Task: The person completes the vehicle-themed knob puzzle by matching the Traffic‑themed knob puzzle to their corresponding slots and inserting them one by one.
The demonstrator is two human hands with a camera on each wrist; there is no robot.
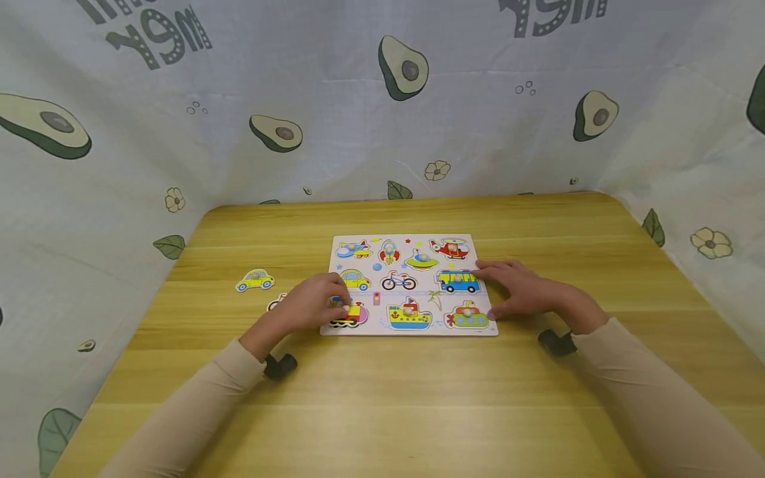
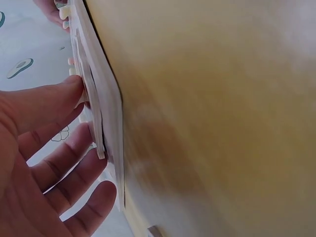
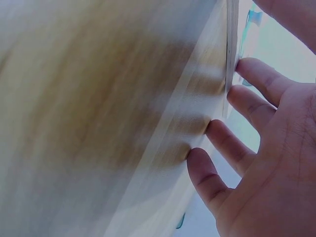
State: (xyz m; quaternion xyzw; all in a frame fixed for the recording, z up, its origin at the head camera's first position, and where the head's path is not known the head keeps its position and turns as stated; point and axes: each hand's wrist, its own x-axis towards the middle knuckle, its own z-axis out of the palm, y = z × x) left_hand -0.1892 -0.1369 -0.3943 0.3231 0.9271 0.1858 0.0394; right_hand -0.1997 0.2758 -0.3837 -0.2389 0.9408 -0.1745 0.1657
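A white peg puzzle board (image 1: 370, 312) with vehicle pictures lies on the table. At its lower left corner my left hand (image 1: 315, 302) pinches the knob of the train puzzle piece (image 1: 357, 315). In the left wrist view that piece's edge (image 2: 100, 148) stands slightly tilted off the board, and the other fingers are spread beside it. My right hand (image 1: 526, 292) rests at the board's right edge, fingers extended. Some of its fingertips (image 3: 242, 66) touch the board's side; others touch the tabletop.
Left of the board lies a yellow car piece (image 1: 255, 279). A bicycle piece (image 1: 275, 303) is partly hidden behind my left hand. Knobbed pieces, among them a bus (image 1: 458, 281), a ship (image 1: 409, 317) and a helicopter (image 1: 450, 248), sit on the board. A printed cloth (image 1: 346, 166) hangs behind the table.
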